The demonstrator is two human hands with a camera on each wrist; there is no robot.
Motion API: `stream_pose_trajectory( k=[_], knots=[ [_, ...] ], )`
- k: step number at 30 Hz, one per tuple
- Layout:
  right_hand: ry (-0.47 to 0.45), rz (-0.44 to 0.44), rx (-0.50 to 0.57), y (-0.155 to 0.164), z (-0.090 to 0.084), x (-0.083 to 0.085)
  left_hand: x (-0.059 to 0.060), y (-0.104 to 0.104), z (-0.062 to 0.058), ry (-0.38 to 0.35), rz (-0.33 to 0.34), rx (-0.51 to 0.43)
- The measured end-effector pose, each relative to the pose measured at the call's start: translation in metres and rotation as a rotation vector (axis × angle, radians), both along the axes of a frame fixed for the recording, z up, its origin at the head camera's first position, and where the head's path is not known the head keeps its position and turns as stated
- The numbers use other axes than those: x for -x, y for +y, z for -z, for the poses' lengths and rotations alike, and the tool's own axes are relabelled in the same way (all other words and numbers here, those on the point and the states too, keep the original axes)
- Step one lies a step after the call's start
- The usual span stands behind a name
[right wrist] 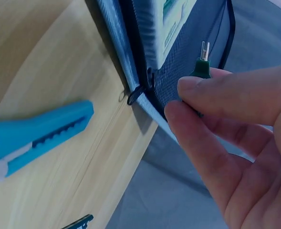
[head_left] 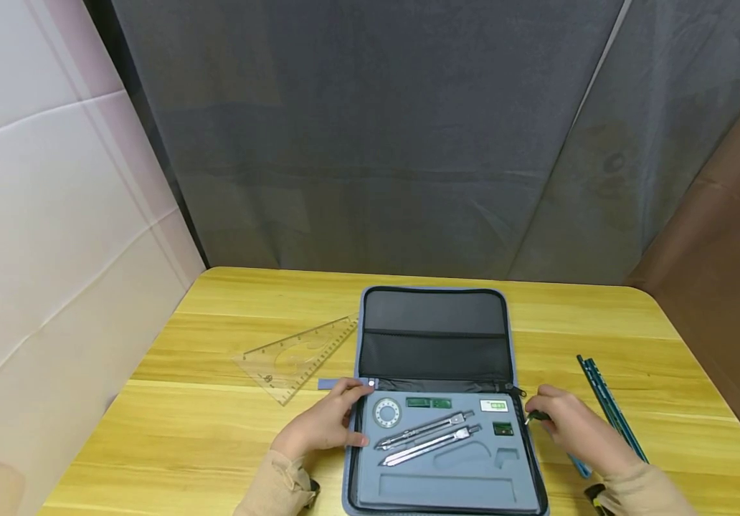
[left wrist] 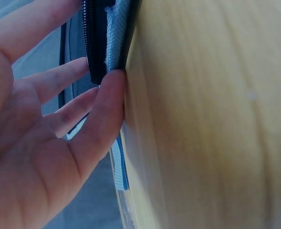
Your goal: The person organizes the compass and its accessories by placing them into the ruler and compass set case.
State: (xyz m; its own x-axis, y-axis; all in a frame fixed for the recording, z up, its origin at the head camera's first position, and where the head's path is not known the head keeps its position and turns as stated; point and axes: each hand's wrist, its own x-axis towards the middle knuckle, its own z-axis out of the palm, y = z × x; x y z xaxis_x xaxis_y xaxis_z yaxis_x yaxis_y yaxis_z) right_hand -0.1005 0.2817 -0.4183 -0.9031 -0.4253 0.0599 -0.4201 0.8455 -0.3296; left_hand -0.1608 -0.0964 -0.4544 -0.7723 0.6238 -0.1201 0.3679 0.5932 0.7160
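Observation:
An unzipped blue-grey case [head_left: 434,355] lies on the table, its lid folded back. Its grey tray [head_left: 402,476] carries two silver compasses [head_left: 431,446], a round white-and-grey disc [head_left: 386,413], a green sharpener [head_left: 503,428], a white eraser [head_left: 494,405] and green pieces [head_left: 429,403]. My left hand [head_left: 328,423] rests on the case's left edge, fingers apart; in the left wrist view one fingertip touches the outer edge. Beside the right edge, my right hand [head_left: 573,423] pinches a small dark-green piece with a metal prong tip [right wrist: 204,52] between thumb and finger.
A clear set square [head_left: 299,358] lies left of the case, near a blue strap [head_left: 328,384]. Green pencils [head_left: 612,405] lie to the right. Close to them is a blue plastic tool with a toothed slot [right wrist: 49,131]. A zipper pull [right wrist: 135,95] hangs at the case's edge.

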Motion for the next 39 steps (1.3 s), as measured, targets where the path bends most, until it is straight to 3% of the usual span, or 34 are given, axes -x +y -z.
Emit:
stream_pose_trajectory(
  k=[12,28,39],
  knots=[
    [-0.042,-0.057,0.024,-0.011,0.003,-0.001,-0.001,0.0,-0.002,0.002,-0.001,0.009],
    [0.048,-0.135,0.004,-0.022,0.004,-0.003,0.0,-0.001,0.001,-0.008,-0.003,0.005],
    [0.043,-0.166,-0.013,-0.027,0.004,-0.008,0.0,-0.001,0.002,0.002,0.003,0.004]
  ],
)
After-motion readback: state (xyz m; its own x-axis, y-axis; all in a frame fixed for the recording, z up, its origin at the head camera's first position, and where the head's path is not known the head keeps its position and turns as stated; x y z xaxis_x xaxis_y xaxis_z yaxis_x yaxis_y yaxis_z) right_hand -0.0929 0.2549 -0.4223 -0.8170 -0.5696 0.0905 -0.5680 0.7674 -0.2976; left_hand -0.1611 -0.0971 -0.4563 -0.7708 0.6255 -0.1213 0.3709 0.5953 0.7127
